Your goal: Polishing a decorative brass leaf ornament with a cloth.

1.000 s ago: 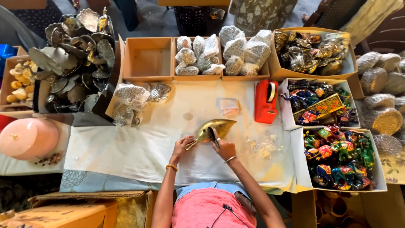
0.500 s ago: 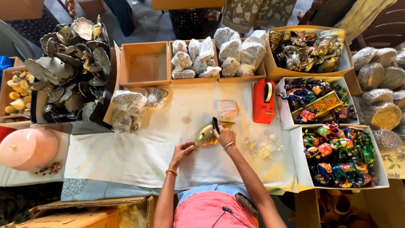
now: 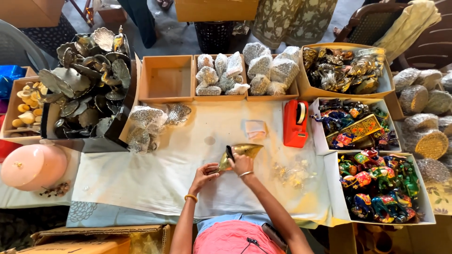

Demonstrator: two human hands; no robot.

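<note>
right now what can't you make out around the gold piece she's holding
- Gold leaf-shaped piece, head view: its near end is hidden under the right hand and left hand.
- Small dark item at the right fingers: too small to identify.
- Clear wrapping on the cloth: contents blurred.
- Wrapped bundles at right: cut off by the frame edge.

Shiny gold leaf-shaped dish (image 3: 241, 153) held tilted above the white cloth (image 3: 141, 178)

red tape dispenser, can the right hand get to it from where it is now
Probably yes. The red tape dispenser stands on the cloth just beyond the right hand, nothing between them. But that hand holds the gold leaf-shaped piece, so its grip is taken.
</note>
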